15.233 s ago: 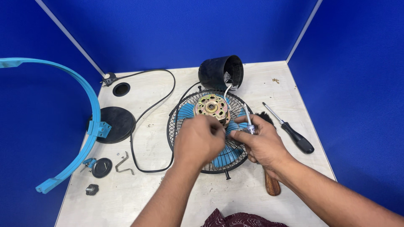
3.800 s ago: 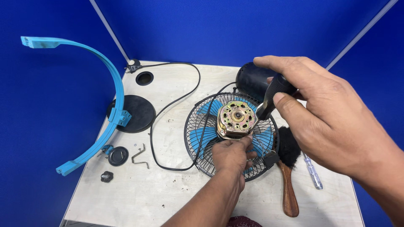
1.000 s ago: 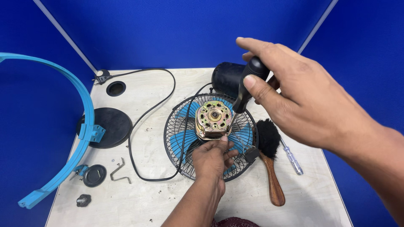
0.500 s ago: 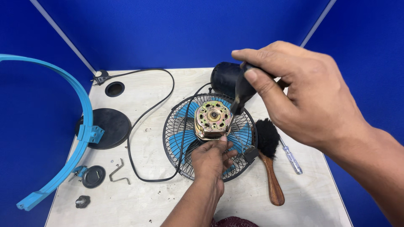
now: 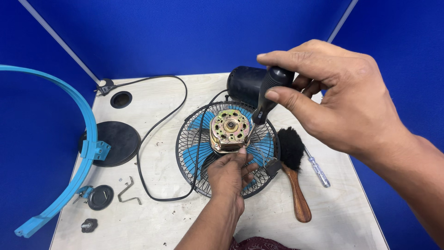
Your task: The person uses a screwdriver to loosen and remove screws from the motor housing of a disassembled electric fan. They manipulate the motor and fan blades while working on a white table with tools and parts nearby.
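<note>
Two hands: both work at one brass-coloured round fan motor (image 5: 230, 130), which sits on a black wire fan guard with blue blades (image 5: 194, 153) in the middle of the pale wooden table (image 5: 157, 217).
Left hand (image 5: 229, 173): comes from the near edge; its fingers (image 5: 240, 152) press against the motor's near rim, seemingly to steady it.
Right hand (image 5: 340, 92): raised at the right, fingers (image 5: 286, 99) pinching the black handle of a screwdriver (image 5: 264, 102).
Screwdriver axis: long axis slants from the handle, up and far right, down to the tip at the motor's right edge.
Motor axis: its shaft end faces up toward the camera.
Far side: a black domed motor cover (image 5: 245, 85) lies just beyond the guard.
Right: a wooden-handled black brush (image 5: 293, 171) and a clear-handled small screwdriver (image 5: 317, 167) lie beside the guard.
Left: a curved blue plastic ring (image 5: 85, 153), a black round disc (image 5: 115, 143) and a black power cord (image 5: 157, 125).
</note>
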